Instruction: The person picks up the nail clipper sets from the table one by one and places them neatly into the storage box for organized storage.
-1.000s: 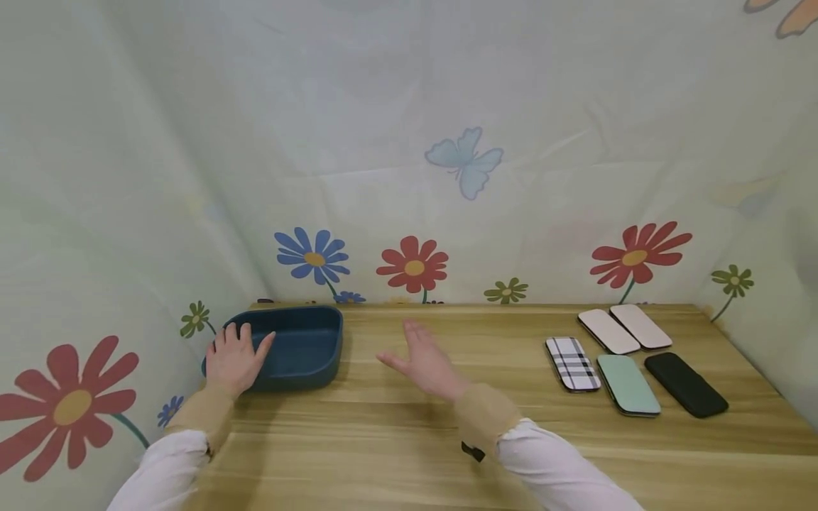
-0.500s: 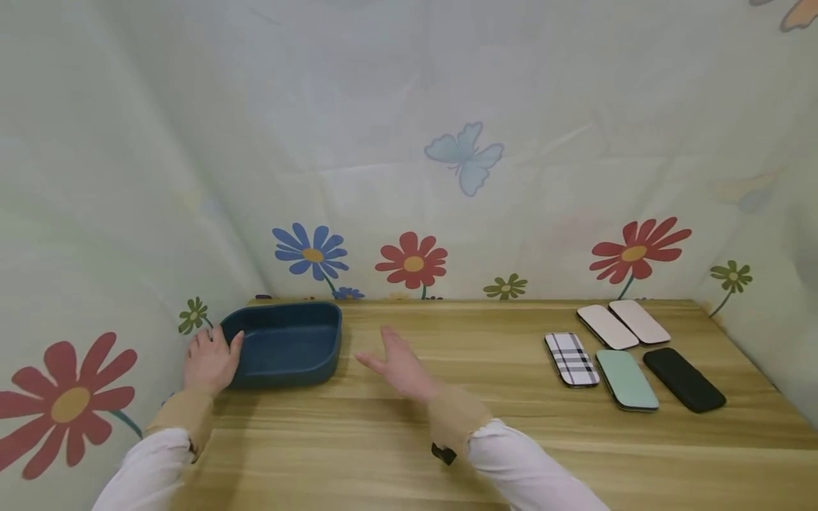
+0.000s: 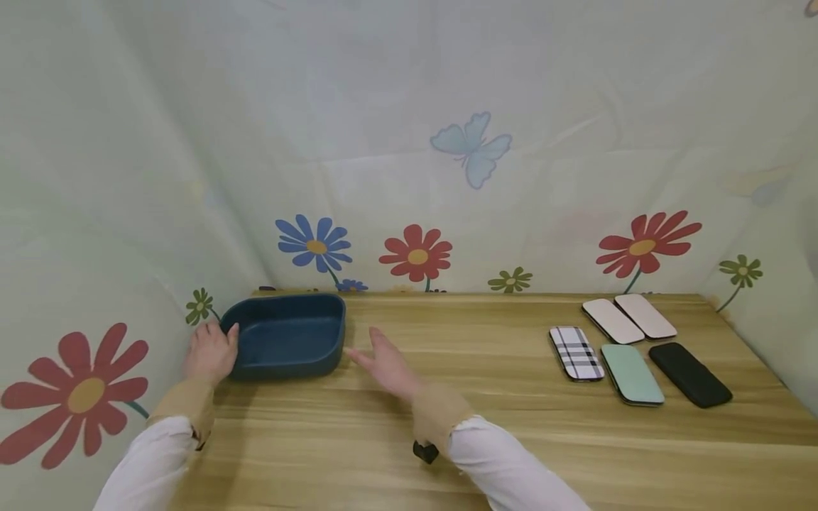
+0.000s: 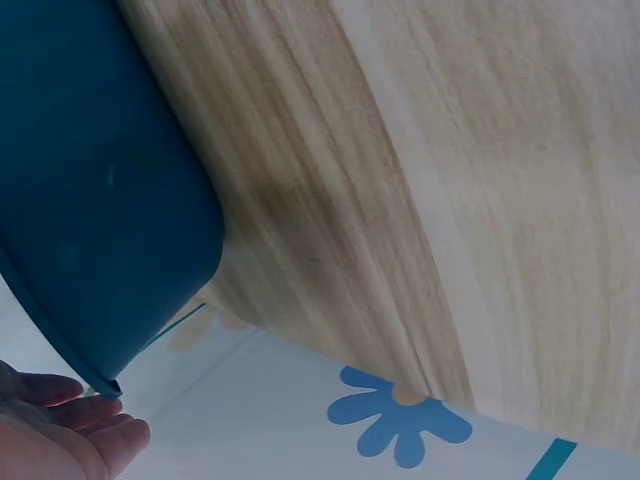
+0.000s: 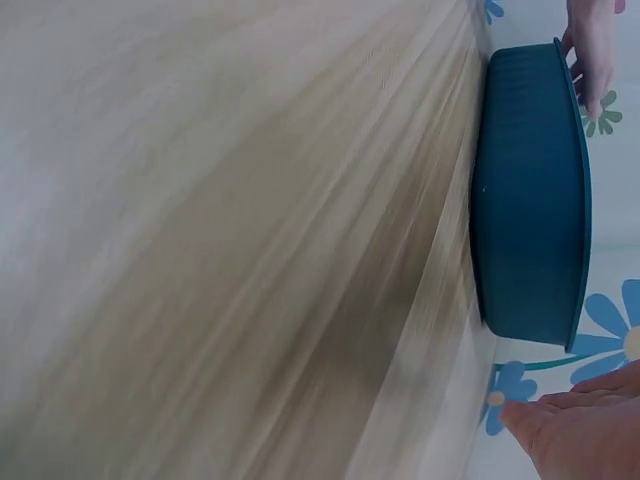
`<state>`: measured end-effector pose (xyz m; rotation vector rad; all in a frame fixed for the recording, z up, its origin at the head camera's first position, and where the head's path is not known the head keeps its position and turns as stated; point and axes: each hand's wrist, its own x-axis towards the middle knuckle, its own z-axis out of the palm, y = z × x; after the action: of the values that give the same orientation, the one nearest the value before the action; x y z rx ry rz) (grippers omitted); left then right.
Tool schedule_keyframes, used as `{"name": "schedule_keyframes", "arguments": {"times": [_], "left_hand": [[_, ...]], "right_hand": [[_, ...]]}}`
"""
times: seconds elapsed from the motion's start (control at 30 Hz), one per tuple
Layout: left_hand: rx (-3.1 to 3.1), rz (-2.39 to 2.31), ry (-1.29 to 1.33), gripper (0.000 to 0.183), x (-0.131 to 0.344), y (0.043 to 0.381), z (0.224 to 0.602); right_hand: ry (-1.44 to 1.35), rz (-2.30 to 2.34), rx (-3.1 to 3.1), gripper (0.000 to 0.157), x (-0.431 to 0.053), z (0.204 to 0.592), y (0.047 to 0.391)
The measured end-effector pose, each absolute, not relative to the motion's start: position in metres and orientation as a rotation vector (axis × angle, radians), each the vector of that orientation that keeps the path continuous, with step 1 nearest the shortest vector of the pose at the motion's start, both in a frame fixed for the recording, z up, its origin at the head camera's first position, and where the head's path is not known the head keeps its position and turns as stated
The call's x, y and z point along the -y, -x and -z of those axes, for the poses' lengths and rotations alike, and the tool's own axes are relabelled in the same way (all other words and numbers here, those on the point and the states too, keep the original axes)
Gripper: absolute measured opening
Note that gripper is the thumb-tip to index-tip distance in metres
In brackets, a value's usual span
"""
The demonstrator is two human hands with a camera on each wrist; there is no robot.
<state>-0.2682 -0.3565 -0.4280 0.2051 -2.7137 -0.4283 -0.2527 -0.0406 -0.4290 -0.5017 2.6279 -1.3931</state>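
A dark blue rectangular plastic bin [image 3: 287, 341] with rounded corners stands at the table's left, nothing visible inside it. My left hand [image 3: 209, 351] is at its left end, thumb by the rim and fingers along the outside. In the left wrist view the fingertips [image 4: 125, 440] come right at the rim's corner. My right hand [image 3: 388, 365] hovers just right of the bin, fingers straight and thumb spread toward it. In the right wrist view a gap shows between this hand [image 5: 585, 430] and the bin [image 5: 535, 200].
Several flat rounded cases lie at the table's right: a plaid one [image 3: 576, 353], a mint one [image 3: 633, 374], a black one [image 3: 690, 374] and two pale ones [image 3: 613, 321] behind. Flower-printed fabric [image 3: 543, 177] closes off the back and sides of the wooden table [image 3: 498, 426].
My left hand has moved from over the bin's left part to its outer left end. The right hand has moved left, closer to the bin. The cases lie as before.
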Motion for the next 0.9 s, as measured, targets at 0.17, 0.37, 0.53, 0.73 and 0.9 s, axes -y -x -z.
{"name": "schedule_keyframes", "arguments": {"times": [0.17,0.37,0.53,0.73,0.9], "left_hand": [[2.734,0.448,-0.247,0.049,0.356,0.268,0.429],[2.758,0.480,-0.306,0.049,0.356,0.268,0.433],[2.797,0.524,-0.329,0.052,0.357,0.269,0.435],[2.843,0.575,-0.317,0.054,0.358,0.268,0.435],[2.884,0.579,-0.273,0.055,0.360,0.269,0.434]], "right_hand": [[0.478,1.469,-2.570,0.080,0.050,0.433,0.253],[0.528,1.488,-2.566,0.079,0.061,0.437,0.252],[0.658,1.395,-2.625,0.073,0.067,0.438,0.253],[0.867,1.219,-2.666,0.067,0.070,0.439,0.252],[1.005,1.053,-2.720,0.065,0.072,0.444,0.252]]}}
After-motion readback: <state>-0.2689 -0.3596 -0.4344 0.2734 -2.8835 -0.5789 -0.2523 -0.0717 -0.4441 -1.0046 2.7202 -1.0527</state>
